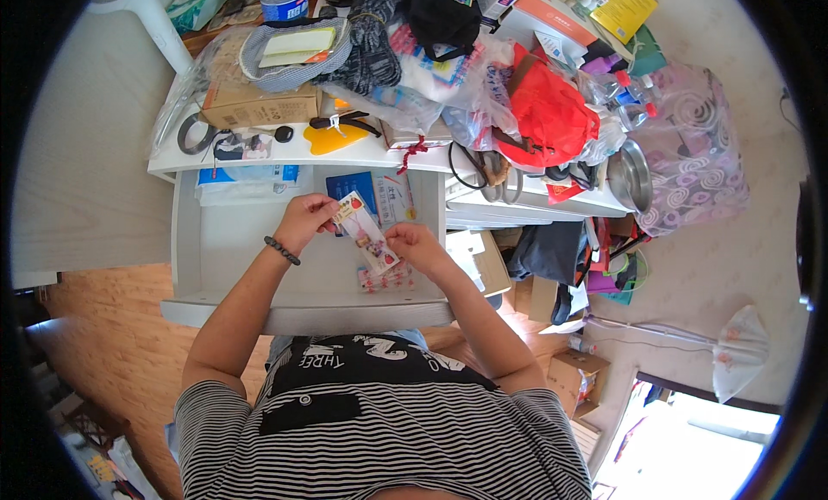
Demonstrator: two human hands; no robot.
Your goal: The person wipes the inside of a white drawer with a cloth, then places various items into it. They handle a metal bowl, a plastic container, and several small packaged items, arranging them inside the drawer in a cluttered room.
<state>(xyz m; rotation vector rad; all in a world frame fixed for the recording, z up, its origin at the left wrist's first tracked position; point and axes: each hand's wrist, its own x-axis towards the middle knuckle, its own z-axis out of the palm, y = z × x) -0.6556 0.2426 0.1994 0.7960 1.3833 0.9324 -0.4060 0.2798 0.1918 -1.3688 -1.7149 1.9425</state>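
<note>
My left hand [309, 221] pinches the upper left end of a slim white packet [366, 232] with red and pink prints. A dark beaded bracelet is on that wrist. At the packet's lower right side, my right hand [417, 245] grips the edge with thumb and fingers. The packet is held tilted above a pulled-out white drawer [237, 254]. Behind it in the drawer lie a blue booklet [349, 186] and a white packet with blue and red print [397, 198]. Small pink-and-white wrapped pieces [395, 279] lie partly beneath the held packet. A blue-and-white pack [250, 176] is at the drawer's back left.
Above the drawer, the crowded dresser top holds a cardboard box [259, 106], a cloth basket [293, 73], a yellow scraper-shaped piece [332, 138], a red bag [552, 112] and a metal bowl [630, 176]. Boxes and bags stand right of the drawer. My body is close to the drawer front.
</note>
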